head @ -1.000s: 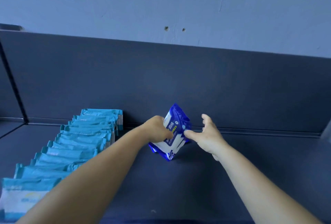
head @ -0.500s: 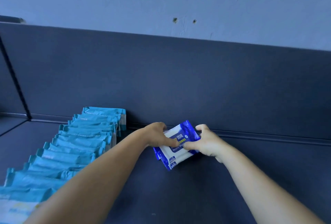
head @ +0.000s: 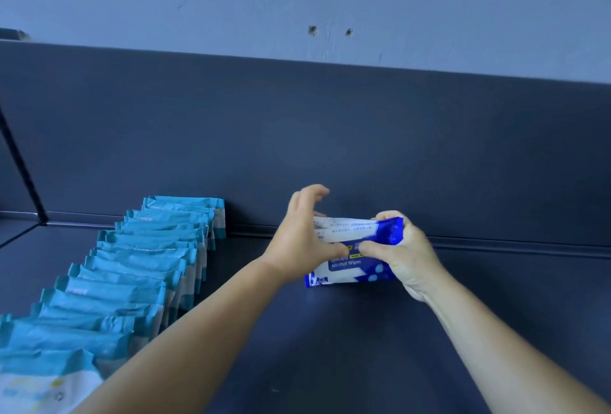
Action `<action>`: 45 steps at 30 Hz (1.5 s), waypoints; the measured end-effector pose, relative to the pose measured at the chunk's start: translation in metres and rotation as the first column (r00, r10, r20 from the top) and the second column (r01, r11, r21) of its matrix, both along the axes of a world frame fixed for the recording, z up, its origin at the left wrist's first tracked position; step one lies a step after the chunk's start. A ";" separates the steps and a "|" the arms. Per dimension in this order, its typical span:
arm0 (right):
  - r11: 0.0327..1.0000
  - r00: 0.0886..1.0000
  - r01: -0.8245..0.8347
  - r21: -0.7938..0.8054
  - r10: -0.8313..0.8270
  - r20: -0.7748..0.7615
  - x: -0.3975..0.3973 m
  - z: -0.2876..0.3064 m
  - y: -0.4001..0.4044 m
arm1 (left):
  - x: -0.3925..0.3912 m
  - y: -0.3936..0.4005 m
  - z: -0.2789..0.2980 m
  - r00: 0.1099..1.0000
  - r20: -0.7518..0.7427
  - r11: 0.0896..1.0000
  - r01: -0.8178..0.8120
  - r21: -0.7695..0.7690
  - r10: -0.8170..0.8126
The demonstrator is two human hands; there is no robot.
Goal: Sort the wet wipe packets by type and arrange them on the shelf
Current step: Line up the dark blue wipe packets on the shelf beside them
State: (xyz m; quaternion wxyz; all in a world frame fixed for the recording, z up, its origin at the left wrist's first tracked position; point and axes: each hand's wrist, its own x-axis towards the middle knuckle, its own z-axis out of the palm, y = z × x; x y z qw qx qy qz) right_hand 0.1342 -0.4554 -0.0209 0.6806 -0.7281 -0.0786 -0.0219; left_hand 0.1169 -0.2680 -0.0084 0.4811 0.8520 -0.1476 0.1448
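Dark shelf (head: 330, 347), two packet types on it.
Teal packets (head: 132, 281): one overlapping row on the left, front edge to back panel. Blue packet (head: 350, 273): single, right of the row, lower edge on the shelf, near the back.

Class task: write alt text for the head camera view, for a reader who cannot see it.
Two hands, left and right, hold a dark blue and white Alcohol Wipes packet on its long edge on a dark shelf, near the back panel. To the left, a row of teal packets runs from back to front.
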 end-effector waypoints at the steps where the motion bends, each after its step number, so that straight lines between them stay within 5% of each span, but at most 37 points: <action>1: 1.000 1.000 0.012 0.000 -0.012 0.018 -0.002 -0.001 0.000 | -0.001 0.000 -0.003 0.996 -0.088 0.995 -0.011 -0.101 0.002; 4: 0.996 0.999 -0.030 -0.090 0.032 0.024 -0.009 -0.010 -0.005 | -0.005 0.002 -0.019 0.953 -0.293 0.979 0.014 -0.203 -0.074; 11: 0.951 0.988 -0.133 -0.281 0.103 -0.117 -0.014 -0.012 -0.017 | -0.009 0.002 -0.035 0.929 -0.350 0.974 0.040 -0.221 -0.118; 14: 0.945 0.996 -0.054 -0.324 0.027 -0.089 -0.017 -0.014 -0.012 | -0.013 -0.005 -0.035 0.961 -0.274 0.990 -0.002 -0.144 -0.038; 18: 0.955 0.983 0.147 -0.258 -0.111 0.149 -0.008 -0.003 -0.007 | -0.003 -0.011 -0.023 0.995 -0.058 0.987 -0.094 -0.133 0.086; 24: 0.939 0.998 -0.017 -0.342 -0.004 -0.060 -0.005 -0.024 -0.017 | -0.008 -0.001 -0.039 0.966 -0.248 0.997 0.065 -0.037 -0.072; 28: 0.916 0.995 -0.071 -0.394 0.038 -0.091 -0.002 -0.027 -0.019 | -0.003 -0.003 -0.041 0.984 -0.173 0.999 -0.046 0.019 0.049; 33: 0.877 0.995 0.103 -0.469 -0.088 0.055 0.013 -0.020 -0.009 | 0.016 -0.012 -0.046 0.987 -0.114 0.993 -0.117 -0.013 0.115; 38: 0.902 0.986 0.122 -0.414 -0.159 -0.056 0.035 -0.027 0.000 | 0.039 -0.013 -0.047 0.958 -0.249 0.980 -0.171 -0.102 0.141; 45: 0.865 0.981 0.176 -0.471 -0.192 0.014 0.046 -0.026 0.004 | 0.047 -0.015 -0.050 0.964 -0.158 0.977 -0.211 0.031 0.214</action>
